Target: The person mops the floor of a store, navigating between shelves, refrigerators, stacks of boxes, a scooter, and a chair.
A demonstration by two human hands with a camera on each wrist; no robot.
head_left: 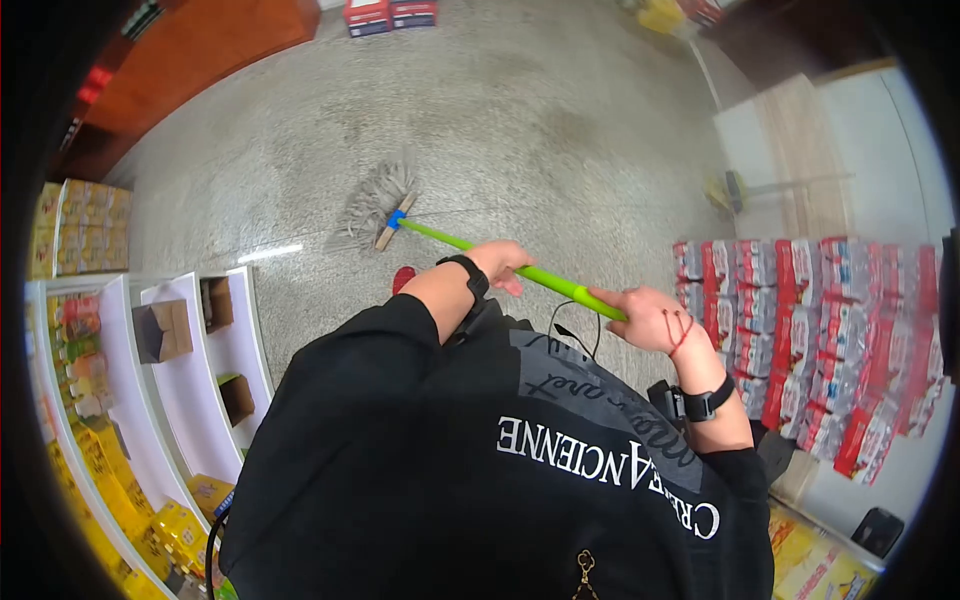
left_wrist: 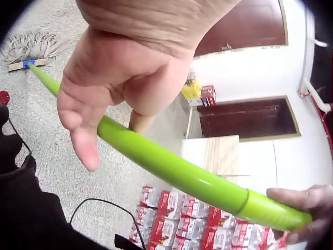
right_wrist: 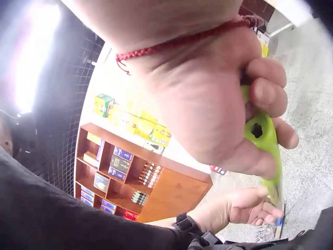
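Black sweatshirt [head_left: 440,440] up close, two hands on a green mop handle [head_left: 560,287]!

And look at the grasp: the left hand [head_left: 495,265] takes the handle partway along, wrist above it, palm turned downward, the handle running between thumb and loosely bent fingers. Over at the upper end, the right hand [head_left: 650,315] is the firmer one, fingers curled around and thumb lying along the green plastic, a red cord [head_left: 682,332] circling that wrist. Both forearms reach forward from the body, elbows bent, the handle slanting across in front. And the mop head [head_left: 380,205], well out ahead and toward the left, has its grey strands spread on the speckled floor [head_left: 500,130], blue clamp [head_left: 397,218] joining handle and wooden bar [head_left: 384,238]!
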